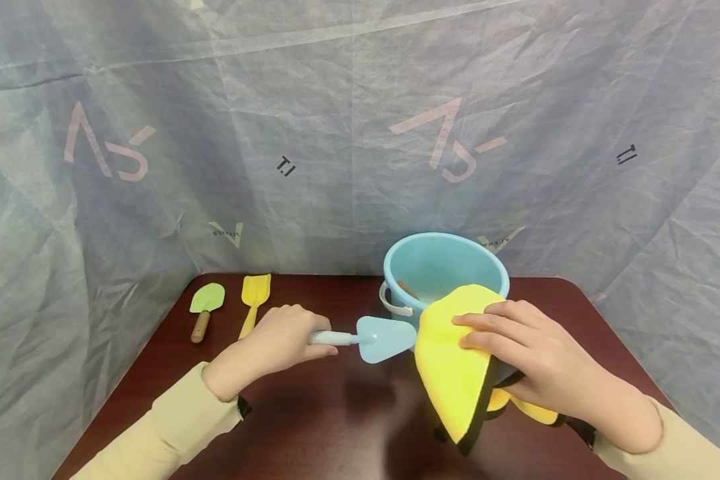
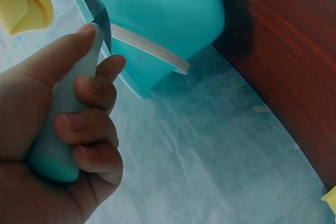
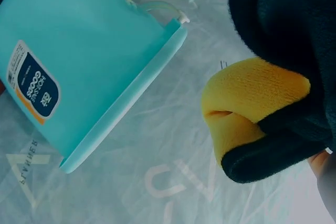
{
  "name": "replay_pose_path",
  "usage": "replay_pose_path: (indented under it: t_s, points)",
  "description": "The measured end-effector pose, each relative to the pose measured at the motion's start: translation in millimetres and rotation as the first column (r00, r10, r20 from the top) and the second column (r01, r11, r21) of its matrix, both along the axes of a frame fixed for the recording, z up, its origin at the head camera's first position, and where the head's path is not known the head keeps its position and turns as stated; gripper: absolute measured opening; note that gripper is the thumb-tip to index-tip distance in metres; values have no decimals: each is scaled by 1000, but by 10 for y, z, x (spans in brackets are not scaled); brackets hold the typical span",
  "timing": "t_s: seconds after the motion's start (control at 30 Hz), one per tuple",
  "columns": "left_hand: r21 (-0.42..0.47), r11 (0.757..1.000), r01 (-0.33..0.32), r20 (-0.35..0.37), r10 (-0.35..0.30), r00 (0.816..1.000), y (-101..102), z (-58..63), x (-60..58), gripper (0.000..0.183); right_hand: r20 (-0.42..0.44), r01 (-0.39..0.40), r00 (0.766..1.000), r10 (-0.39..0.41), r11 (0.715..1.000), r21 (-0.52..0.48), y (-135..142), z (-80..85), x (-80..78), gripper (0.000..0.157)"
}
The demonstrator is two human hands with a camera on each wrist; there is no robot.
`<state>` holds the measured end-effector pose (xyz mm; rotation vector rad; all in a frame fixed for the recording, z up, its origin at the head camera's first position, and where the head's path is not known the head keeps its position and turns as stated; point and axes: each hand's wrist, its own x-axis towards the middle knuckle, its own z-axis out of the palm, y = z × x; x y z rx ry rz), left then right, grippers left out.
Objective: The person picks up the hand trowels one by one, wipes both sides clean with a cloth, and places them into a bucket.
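Note:
My left hand (image 1: 282, 340) grips a small light blue trowel (image 1: 387, 339) by its pale handle, fingers wrapped round it and thumb along the top. The blade points right, toward a soft yellow plush thing (image 1: 456, 353) with black sides; whether they touch I cannot tell. That plush piece is held by my right hand (image 1: 537, 350), fingers on its yellow face and thumb hidden. In the right wrist view its rounded yellow lobe (image 3: 247, 98) and dark cloth show. Just behind stands a light blue bucket (image 1: 498, 273) with a white handle.
A green-bladed trowel (image 1: 208, 298) with a wooden handle and a yellow toy shovel (image 1: 255, 293) lie at the left on the dark red table (image 1: 324, 413). Something brown (image 1: 405, 289) is inside the bucket. Grey sheeting (image 1: 348, 167) hangs behind the table.

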<state>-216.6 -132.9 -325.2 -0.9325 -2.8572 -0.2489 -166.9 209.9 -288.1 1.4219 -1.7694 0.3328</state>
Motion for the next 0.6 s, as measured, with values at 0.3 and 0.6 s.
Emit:
replay_pose_path:
  t_s: [0.3, 0.6]
  points:
    - [1, 996, 92, -3, -92, 996, 96, 21, 25, 15, -46, -6, 999, 8, 999, 50, -133, -24, -13, 35]
    - [19, 978, 210, 49, -211, 976, 229, 90, 58, 18, -33, -10, 999, 14, 990, 138, -209, -99, -48, 20]
